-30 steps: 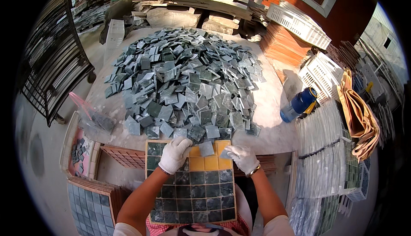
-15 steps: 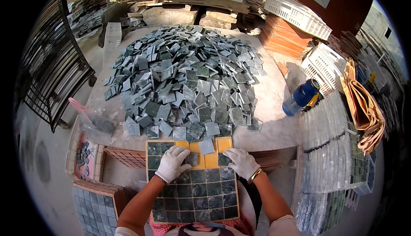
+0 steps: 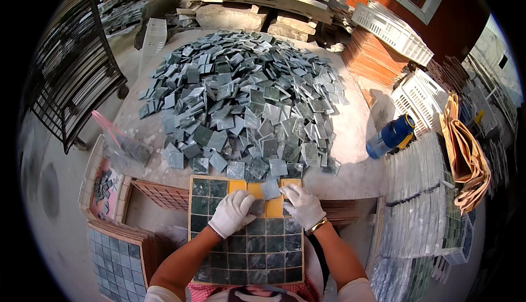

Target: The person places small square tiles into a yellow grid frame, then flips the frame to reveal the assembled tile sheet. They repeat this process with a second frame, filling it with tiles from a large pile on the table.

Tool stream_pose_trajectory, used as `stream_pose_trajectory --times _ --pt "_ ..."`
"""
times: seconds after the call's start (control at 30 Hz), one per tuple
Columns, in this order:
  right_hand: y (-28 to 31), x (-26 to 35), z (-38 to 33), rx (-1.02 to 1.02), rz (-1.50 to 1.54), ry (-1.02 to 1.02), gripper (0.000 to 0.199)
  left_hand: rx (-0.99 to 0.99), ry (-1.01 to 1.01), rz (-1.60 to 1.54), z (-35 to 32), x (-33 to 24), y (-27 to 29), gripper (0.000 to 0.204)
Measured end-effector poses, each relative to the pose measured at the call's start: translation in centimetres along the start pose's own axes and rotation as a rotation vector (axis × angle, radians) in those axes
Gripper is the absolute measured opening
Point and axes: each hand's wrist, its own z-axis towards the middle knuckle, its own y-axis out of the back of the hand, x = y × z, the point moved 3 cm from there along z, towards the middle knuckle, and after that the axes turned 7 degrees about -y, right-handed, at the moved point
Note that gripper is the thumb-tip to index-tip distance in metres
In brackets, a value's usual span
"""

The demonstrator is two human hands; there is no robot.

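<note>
In front of me lies a square tray (image 3: 191, 209) with a yellow grid inside. Dark green square stone tiles (image 3: 256, 244) fill its lower rows and left column. My left hand (image 3: 233, 214), in a white glove, reaches over the upper rows, thumb and fingers closed at the left side of a stone tile (image 3: 256, 207). A lighter loose tile (image 3: 270, 189) rests askew across the tray's far edge. My gloved right hand (image 3: 304, 208) has its fingers stretched toward that loose tile's right edge; another tile under its thumb side is partly hidden.
A large heap of loose tiles (image 3: 246, 99) covers the table (image 3: 350, 176) beyond the tray. A blue bottle (image 3: 390, 136) stands at the right, near stacked tile sheets (image 3: 413, 192). Filled trays (image 3: 116, 261) are stacked at lower left, below a clear bag (image 3: 129, 151).
Both hands have shifted: the left moved right toward the tile, the right moved left so its fingertips reach the loose tile. The whole view has also shifted slightly.
</note>
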Motion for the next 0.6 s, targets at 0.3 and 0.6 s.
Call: stream_pose_trajectory --times 0.3,0.6 --pt "-1.2 2.4 3.0 0.377 -0.051 -0.13 0.05 -0.01 -0.262 -0.189 -4.2 -2.0 0.7 0.048" --pt "-2.1 3.2 0.5 0.285 -0.087 -0.154 0.059 0.004 0.103 0.04 -4.5 -2.8 -0.1 0.062"
